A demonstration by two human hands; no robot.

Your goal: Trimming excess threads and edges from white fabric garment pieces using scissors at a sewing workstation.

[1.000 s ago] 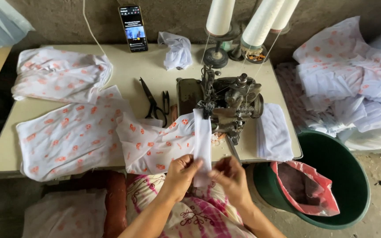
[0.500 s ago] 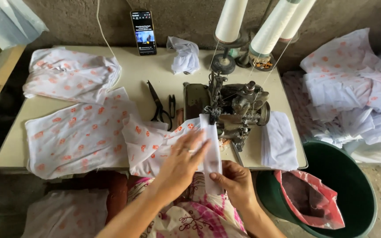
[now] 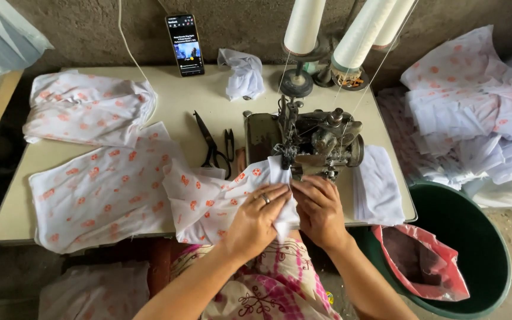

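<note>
My left hand [image 3: 257,220] lies flat on a white cloth piece with orange dots [image 3: 208,198], pressing it to the table right in front of the sewing machine [image 3: 309,139]. A ring shows on one finger. My right hand [image 3: 320,210] pinches the same cloth's edge just below the machine's needle area. The cloth's front end runs under the machine's foot. Both hands touch each other over the fabric.
Black scissors [image 3: 211,142] lie left of the machine. Dotted cloth pieces [image 3: 99,189] and a folded stack [image 3: 84,109] cover the table's left. A phone [image 3: 185,44] leans on the wall beside thread cones [image 3: 362,35]. A green tub [image 3: 463,249] with a red bag stands right, next to a cloth heap [image 3: 475,118].
Both hands have moved up from the table's edge to the machine, bringing the cloth's end under its foot. The left hand now lies flat on the fabric.
</note>
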